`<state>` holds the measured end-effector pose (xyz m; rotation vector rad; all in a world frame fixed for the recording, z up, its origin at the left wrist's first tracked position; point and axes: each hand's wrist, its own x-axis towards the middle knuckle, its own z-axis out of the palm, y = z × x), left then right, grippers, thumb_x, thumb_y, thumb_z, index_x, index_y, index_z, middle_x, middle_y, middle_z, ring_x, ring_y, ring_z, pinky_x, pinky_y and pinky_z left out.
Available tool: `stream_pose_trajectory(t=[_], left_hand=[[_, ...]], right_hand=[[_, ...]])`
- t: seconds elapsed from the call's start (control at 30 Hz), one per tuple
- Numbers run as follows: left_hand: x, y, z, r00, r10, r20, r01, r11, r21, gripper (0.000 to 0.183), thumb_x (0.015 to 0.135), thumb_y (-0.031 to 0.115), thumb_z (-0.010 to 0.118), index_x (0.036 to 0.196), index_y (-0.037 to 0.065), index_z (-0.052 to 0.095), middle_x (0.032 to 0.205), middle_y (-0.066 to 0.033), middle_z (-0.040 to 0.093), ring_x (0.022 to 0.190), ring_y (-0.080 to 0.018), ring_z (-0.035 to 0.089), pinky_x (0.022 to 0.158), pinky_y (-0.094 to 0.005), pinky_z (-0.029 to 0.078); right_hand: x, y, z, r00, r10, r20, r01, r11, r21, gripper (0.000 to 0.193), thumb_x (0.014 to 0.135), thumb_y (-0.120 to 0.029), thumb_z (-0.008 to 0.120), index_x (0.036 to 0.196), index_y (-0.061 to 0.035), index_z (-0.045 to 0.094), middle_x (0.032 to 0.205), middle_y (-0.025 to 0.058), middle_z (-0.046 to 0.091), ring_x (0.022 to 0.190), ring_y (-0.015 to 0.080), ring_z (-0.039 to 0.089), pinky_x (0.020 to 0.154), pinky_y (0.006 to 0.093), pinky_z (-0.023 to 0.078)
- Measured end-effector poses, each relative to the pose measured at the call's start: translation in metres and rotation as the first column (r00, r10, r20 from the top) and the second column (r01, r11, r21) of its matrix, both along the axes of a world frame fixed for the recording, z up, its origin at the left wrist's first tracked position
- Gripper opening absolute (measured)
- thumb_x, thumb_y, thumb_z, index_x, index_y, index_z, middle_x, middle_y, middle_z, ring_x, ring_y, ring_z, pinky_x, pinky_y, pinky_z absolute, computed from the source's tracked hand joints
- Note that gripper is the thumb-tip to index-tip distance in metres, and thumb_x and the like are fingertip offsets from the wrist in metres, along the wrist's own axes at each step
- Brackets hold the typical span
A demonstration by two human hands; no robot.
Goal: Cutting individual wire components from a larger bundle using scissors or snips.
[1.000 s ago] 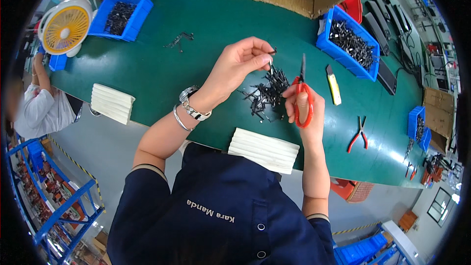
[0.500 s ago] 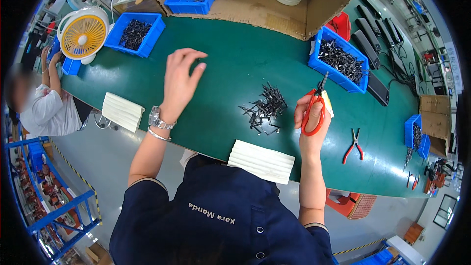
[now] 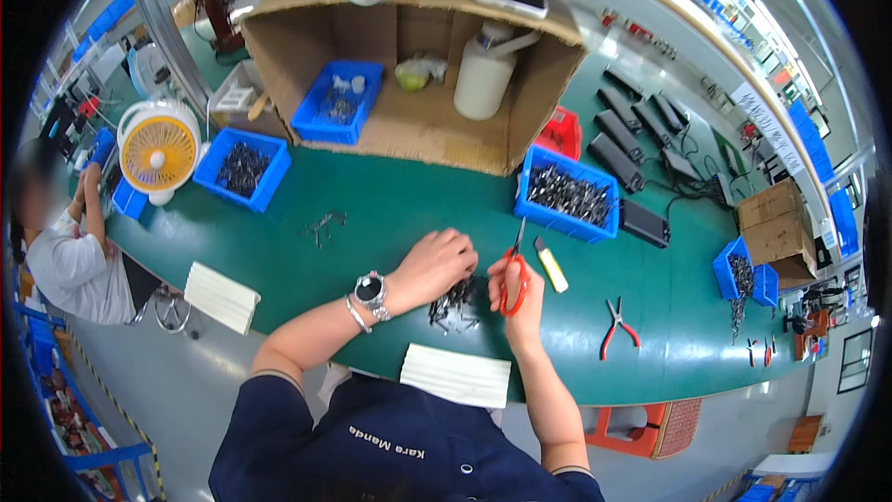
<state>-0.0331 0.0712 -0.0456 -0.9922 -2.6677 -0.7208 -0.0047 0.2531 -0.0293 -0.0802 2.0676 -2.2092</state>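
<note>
Red-handled scissors (image 3: 514, 288) are gripped in my right hand (image 3: 522, 316), their blades pointing away from me. My left hand (image 3: 435, 265) lies over a pile of small black parts (image 3: 452, 307), its fingers curled down and the fingertips hidden. The pile sits between my hands, partly covered by the left one. A few thin parts (image 3: 325, 227) lie apart on the green table, farther off to the left. Beyond my right hand rests a yellow utility knife (image 3: 551, 265). Red-handled pliers (image 3: 618, 327) lie to the right, slightly spread.
Blue bins of black parts stand at left (image 3: 243, 170) and right (image 3: 569, 195). A cardboard box (image 3: 427, 144) at the back holds a white bottle (image 3: 483, 79) and another blue bin (image 3: 325, 128). A ridged white pad (image 3: 455, 376) lies at the near edge. Someone sits beside a fan (image 3: 158, 156).
My left hand has come down to the right, onto the pile. The right hand keeps the scissors and is now nearer the pile. The view has tilted up, showing more of the back.
</note>
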Motion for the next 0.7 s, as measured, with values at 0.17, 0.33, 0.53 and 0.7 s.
stream_pose_trajectory(t=[0.17,0.33,0.53,0.7], left_hand=[[0.002,-0.001,0.003,1.0,0.024,0.018,-0.024,1.0,-0.014,0.01,0.079,0.015,0.066,0.084,0.009,0.06,0.087,-0.0042,0.059,0.091,-0.0247,0.056,0.077,-0.0378,0.045],[0.005,-0.002,0.015,0.988,0.067,0.141,-0.084,0.99,0.118,0.01,0.083,0.016,0.063,0.086,0.008,0.058,0.084,-0.007,0.06,0.086,-0.027,0.058,0.074,-0.0379,0.046],[0.01,-0.004,0.023,0.944,0.116,0.31,-0.202,0.943,0.263,0.013,0.087,0.017,0.061,0.088,0.006,0.055,0.084,-0.0083,0.061,0.083,-0.0282,0.06,0.073,-0.0382,0.046],[0.014,-0.007,0.017,0.899,0.181,0.399,-0.298,0.92,0.255,0.014,0.089,0.018,0.059,0.088,0.005,0.054,0.08,-0.0085,0.061,0.079,-0.0284,0.06,0.068,-0.0379,0.047]], right_hand=[[0.003,0.003,0.006,0.999,0.005,-0.037,-0.004,1.0,0.002,0.044,0.1,-0.04,0.044,0.087,0.0,0.059,0.058,0.001,0.051,0.046,0.0057,0.045,0.043,0.0197,0.033],[0.0,0.003,0.006,0.999,0.018,-0.048,-0.018,1.0,-0.014,0.045,0.098,-0.041,0.046,0.087,0.0005,0.059,0.059,0.0008,0.052,0.046,0.0056,0.046,0.043,0.0196,0.036],[-0.003,0.004,0.006,0.999,-0.009,-0.046,0.009,1.0,-0.012,0.047,0.099,-0.043,0.045,0.087,-0.0005,0.059,0.059,0.0018,0.052,0.046,0.0059,0.045,0.042,0.0193,0.034],[0.0,0.002,0.007,1.0,0.021,-0.021,-0.021,1.0,0.023,0.046,0.099,-0.042,0.045,0.087,0.0002,0.059,0.059,0.0021,0.053,0.046,0.0062,0.046,0.043,0.0192,0.035]])
